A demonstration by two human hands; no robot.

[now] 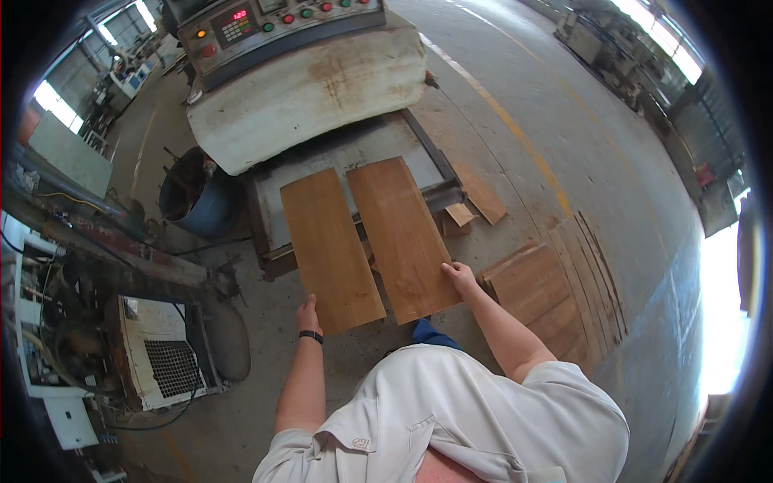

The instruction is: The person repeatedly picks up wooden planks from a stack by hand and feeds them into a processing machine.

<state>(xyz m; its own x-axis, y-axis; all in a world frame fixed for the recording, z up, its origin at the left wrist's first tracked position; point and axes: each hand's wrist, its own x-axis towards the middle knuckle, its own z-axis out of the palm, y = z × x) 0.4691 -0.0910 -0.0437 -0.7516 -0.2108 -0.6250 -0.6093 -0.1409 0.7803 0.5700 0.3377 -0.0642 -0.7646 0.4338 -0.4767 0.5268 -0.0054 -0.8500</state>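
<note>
Two flat wooden boards lie side by side in front of me, their far ends over the metal bed [270, 205] of a machine. My left hand [309, 315] holds the left board [330, 249] by its near outer edge; its fingers are hidden underneath. The right board [400, 241] is redder, and my right hand [460, 279] grips its outer edge near the close corner, thumb on top. A narrow gap separates the boards, widening a little toward the far end.
The machine's pale hood [314, 92] and button panel [278, 20] rise beyond the bed. Stacked boards [535, 286] lie on the floor at right, near loose offcuts [479, 193]. A blue drum [205, 197] stands left, above a mesh-fronted unit [169, 362].
</note>
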